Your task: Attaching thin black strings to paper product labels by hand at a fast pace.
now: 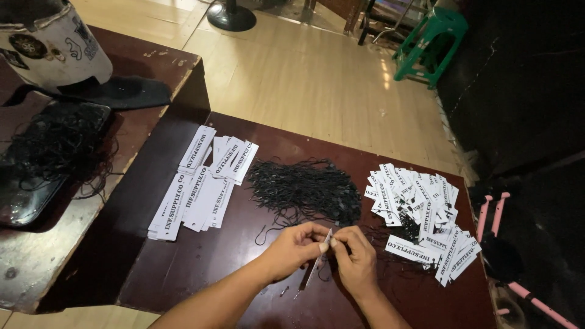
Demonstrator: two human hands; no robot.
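Hands, left and right, pinch one white paper tag; black string loops lie at twelve o'clock, apparently threading needs the tag's hole lined up.

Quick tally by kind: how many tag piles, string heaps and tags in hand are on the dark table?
Piles of white tags: 2 (left pile, right pile)
Heaps of black strings: 1
Tags held in both hands: 1
Total: 4

The low dark-red wooden table looks smooth with a dull sheen; the white rectangular paper tags on its left lie matt; the black string loops look fibrous; the far pale wooden floor shines glossy; the green plastic stool looks smooth.
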